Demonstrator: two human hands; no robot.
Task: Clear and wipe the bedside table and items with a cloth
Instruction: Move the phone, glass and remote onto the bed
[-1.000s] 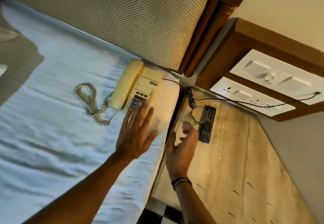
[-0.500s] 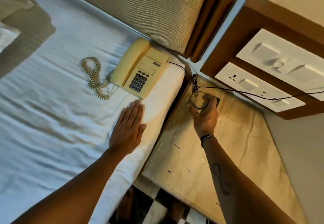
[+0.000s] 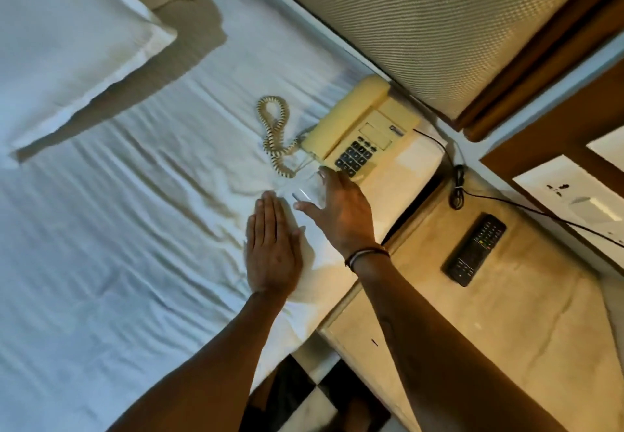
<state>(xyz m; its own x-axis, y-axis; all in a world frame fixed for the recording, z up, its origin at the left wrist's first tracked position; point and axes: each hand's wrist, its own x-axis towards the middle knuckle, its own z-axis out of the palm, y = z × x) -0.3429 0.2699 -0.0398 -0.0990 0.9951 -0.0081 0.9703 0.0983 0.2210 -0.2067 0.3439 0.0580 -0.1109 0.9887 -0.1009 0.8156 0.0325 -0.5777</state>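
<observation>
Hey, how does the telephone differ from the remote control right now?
The telephone is cream and bulky; the remote control is black, slim and flat. The telephone lies on the bed sheet, the remote control on the bedside table. The telephone has a coiled cord; the remote control shows none. Both lie face up with button pads.

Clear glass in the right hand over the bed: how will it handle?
The glass looks rigid and probably fragile, judging by its clear, see-through wall. Its smooth surface may slip in the grip of the right hand. The bed sheet below is soft and wrinkled, so it could tip if stood there and, being round, roll.
</observation>
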